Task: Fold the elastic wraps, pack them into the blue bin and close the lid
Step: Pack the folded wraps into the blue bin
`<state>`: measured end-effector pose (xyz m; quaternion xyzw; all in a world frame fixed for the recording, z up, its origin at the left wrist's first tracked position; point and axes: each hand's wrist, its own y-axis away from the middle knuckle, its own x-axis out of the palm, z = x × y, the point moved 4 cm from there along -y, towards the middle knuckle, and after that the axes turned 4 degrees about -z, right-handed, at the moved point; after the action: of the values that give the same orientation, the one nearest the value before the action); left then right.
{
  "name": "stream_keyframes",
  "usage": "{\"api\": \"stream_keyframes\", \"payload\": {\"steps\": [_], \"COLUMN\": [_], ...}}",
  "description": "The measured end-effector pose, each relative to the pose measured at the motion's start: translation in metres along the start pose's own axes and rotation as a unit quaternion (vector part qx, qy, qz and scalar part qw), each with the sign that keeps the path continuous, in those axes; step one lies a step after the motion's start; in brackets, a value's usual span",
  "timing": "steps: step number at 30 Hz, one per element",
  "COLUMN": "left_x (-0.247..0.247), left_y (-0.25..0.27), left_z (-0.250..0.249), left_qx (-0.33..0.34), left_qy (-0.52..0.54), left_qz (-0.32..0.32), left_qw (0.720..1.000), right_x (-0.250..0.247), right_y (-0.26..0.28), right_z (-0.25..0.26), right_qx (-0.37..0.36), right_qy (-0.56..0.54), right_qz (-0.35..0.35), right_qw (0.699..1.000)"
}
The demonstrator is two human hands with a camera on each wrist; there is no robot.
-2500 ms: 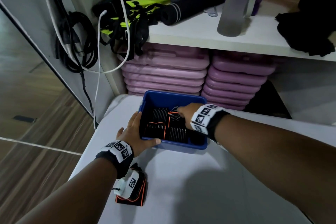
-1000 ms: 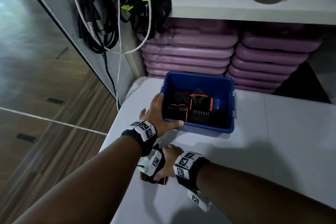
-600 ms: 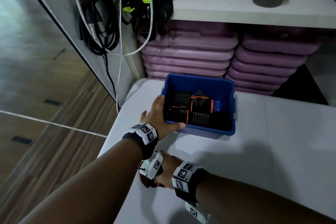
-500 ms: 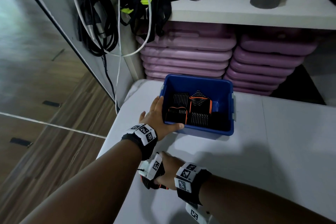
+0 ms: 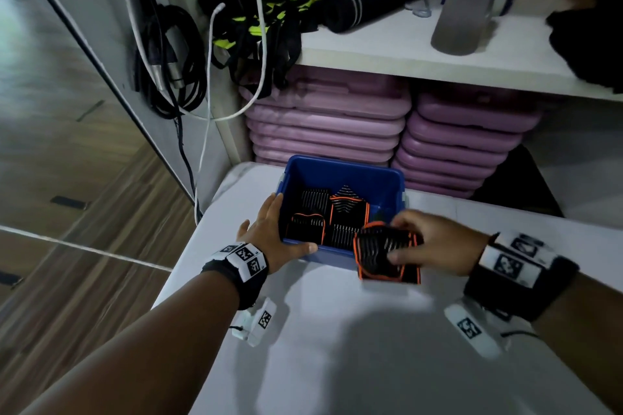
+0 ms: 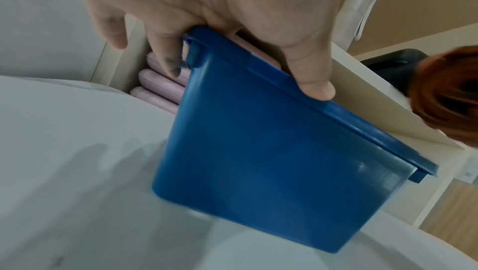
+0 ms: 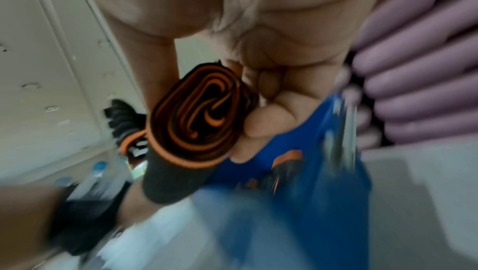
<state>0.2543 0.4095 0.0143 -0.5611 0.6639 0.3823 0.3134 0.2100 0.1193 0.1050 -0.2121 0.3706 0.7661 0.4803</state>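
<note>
**Rolled wrap held at the bin's near right corner**

My right hand [image 5: 435, 246] grips a rolled black elastic wrap with orange edging [image 5: 384, 251], thumb on one side and curled fingers [image 7: 261, 123] on the other. I hold it in the air just over the near right corner of the open blue plastic bin [image 5: 340, 172]. In the right wrist view the orange edge shows as a tight spiral at the roll's end, though that picture is blurred.

My left hand [image 5: 269, 236] rests against the bin's near left corner: the fingers lie fairly straight along the left wall and the thumb [image 6: 314, 84] is pressed along the near rim, so the hand braces the bin rather than closing round it.

The bin stands on the white bench [image 5: 354, 347] at its far edge, close to the left corner. Inside it lie several folded black wraps with orange trim [image 5: 337, 212], packed side by side on the bottom.

Behind the bench, stacked purple pads [image 5: 327, 125] fill the space under a white shelf [image 5: 404, 61], and black and white cables [image 5: 175, 54] hang at the left.
</note>
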Motion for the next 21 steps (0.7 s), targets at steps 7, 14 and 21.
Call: {"api": "stream_keyframes", "payload": {"steps": [7, 14, 21], "left_x": [0.000, 0.000, -0.004], "left_y": [-0.001, 0.001, 0.006], "left_z": [-0.001, -0.002, -0.006], "left_qx": [-0.002, -0.008, -0.008], "left_qy": [0.004, 0.005, 0.007], "left_qz": [-0.008, -0.014, 0.005], "left_qw": [1.000, 1.000, 1.000], "right_x": [-0.052, -0.026, -0.005], "right_y": [-0.073, -0.126, -0.136], "right_z": [0.015, 0.031, 0.044], "right_qx": [0.039, 0.069, 0.074], "right_qy": [0.189, 0.369, 0.412], "right_qz": [-0.167, -0.034, 0.028], "right_qw": [0.967, 0.926, 0.908]}}
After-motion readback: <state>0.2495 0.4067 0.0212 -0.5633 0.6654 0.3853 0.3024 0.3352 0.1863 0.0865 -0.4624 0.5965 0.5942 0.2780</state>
